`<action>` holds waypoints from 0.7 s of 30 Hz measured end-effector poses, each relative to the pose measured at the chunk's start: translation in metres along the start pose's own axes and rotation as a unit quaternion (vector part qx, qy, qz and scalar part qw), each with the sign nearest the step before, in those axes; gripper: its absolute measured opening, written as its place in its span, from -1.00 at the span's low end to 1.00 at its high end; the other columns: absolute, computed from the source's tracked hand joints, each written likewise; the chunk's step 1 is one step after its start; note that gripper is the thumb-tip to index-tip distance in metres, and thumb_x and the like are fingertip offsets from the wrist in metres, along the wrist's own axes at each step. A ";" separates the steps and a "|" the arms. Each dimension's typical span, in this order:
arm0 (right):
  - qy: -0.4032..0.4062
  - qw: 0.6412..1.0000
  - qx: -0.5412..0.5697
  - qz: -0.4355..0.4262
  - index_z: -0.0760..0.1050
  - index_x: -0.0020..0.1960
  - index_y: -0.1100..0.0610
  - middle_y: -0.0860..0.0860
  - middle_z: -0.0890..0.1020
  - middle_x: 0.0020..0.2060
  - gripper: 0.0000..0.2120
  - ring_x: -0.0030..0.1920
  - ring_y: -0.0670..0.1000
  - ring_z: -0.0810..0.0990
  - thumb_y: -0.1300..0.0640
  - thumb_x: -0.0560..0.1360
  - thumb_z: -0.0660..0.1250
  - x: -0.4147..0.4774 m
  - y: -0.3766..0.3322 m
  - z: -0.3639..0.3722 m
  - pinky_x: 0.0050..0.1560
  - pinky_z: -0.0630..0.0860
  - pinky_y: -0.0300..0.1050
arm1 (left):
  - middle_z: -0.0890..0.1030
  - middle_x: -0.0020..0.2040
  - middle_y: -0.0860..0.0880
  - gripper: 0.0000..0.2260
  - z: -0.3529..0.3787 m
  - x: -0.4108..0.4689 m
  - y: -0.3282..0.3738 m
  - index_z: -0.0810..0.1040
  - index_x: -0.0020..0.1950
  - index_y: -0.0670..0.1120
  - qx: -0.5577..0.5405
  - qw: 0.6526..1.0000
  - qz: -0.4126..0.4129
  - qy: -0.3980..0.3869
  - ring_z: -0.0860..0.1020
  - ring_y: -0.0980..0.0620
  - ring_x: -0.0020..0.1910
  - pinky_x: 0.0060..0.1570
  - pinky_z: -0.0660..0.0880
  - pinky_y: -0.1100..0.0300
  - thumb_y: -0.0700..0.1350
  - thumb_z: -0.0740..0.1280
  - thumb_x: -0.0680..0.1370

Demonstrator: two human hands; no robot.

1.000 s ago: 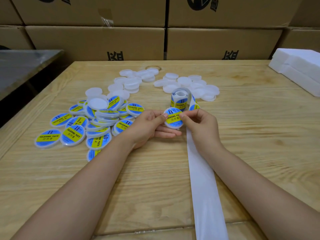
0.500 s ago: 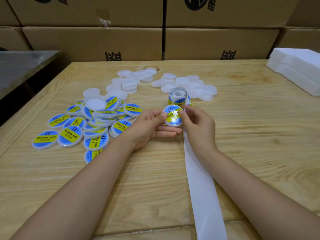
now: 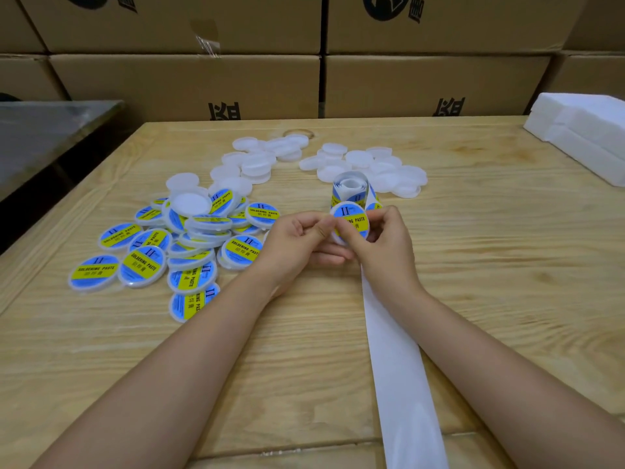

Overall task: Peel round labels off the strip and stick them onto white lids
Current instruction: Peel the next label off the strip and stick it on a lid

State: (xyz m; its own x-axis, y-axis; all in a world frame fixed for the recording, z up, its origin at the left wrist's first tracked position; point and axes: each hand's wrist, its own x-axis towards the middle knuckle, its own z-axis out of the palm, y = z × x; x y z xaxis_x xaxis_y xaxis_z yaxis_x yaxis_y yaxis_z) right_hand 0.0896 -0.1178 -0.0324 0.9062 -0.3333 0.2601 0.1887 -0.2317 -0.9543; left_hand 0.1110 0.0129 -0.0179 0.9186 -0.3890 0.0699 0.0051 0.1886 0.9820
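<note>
1. As landmark: the roll [image 3: 351,188] of labels, standing on the tabletop [image 3: 507,265].
2. Just in front of the roll, lifted off the tabletop and tilted toward the camera: one lid [image 3: 337,237], with a blue and yellow label [image 3: 351,220] on its face, printed "SOLDERING PASTE".
3. Front-left of the roll, the left hand [image 3: 297,238]: grip grasping the lid, thumb and forefinger pinching the left edge, other fingers stretched below it.
4. Front-right of the roll, the right hand [image 3: 389,247]: grip also grasping the lid, fingers curled round the right edge, thumb tip on the label.
5. From the roll toward the camera, passing under the right hand: the strip [image 3: 395,367], plain white, flat on the tabletop, cut off by the bottom edge of the view.
6. Left of the roll: a heap of labelled lids [image 3: 145,265], many overlapping, with one white one on top.
7. Behind the roll and behind-left of it: two groups of plain lids [image 3: 375,165], loosely piled.
8. Far right of the roll: white foam blocks [image 3: 581,126].
9. Far behind the roll: stacked boxes [image 3: 189,86].
10. Far left of the roll: a grey metal surface [image 3: 44,130].
</note>
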 end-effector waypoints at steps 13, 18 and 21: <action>-0.011 0.998 0.018 -0.064 0.57 -0.14 0.12 -0.17 0.60 -0.35 -0.90 -0.27 -0.18 0.55 0.19 0.54 0.30 0.003 0.002 -0.004 -0.12 0.48 -0.18 | 0.55 -0.51 -0.02 -0.76 -0.010 0.007 0.004 0.57 -0.15 -0.17 0.072 0.992 0.019 0.099 0.48 0.12 -0.58 -0.58 0.42 0.30 -0.13 0.19 0.62; -0.001 0.999 0.047 -0.014 0.54 0.00 -0.04 -0.14 0.61 -0.29 -0.87 -0.25 -0.18 0.53 0.11 0.58 0.23 0.008 0.006 -0.005 -0.05 0.47 -0.14 | 0.50 -0.36 -0.01 -0.77 -0.014 0.010 0.013 0.55 -0.04 -0.11 0.436 0.869 0.128 0.197 0.50 -0.09 -0.29 -0.28 0.39 0.06 -0.07 0.13 0.63; -0.013 0.999 0.041 0.023 0.51 0.04 -0.07 -0.15 0.61 -0.23 -0.87 -0.18 -0.16 0.52 0.09 0.59 0.20 0.011 0.008 -0.006 0.04 0.45 -0.10 | 0.54 -0.13 -0.16 -0.82 -0.031 0.015 0.024 0.48 0.03 -0.14 0.571 0.770 0.119 0.260 0.49 -0.23 -0.08 -0.22 0.30 0.05 -0.14 0.10 0.63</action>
State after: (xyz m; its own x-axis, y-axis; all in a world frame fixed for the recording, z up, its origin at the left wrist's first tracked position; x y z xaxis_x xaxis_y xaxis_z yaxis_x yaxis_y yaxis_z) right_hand 0.0989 -0.1287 -0.0368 0.9236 -0.3183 0.2137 0.1770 -0.1407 -0.9741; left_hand 0.1369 0.0399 0.0015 0.8753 0.0042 0.4835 -0.2653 -0.8318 0.4875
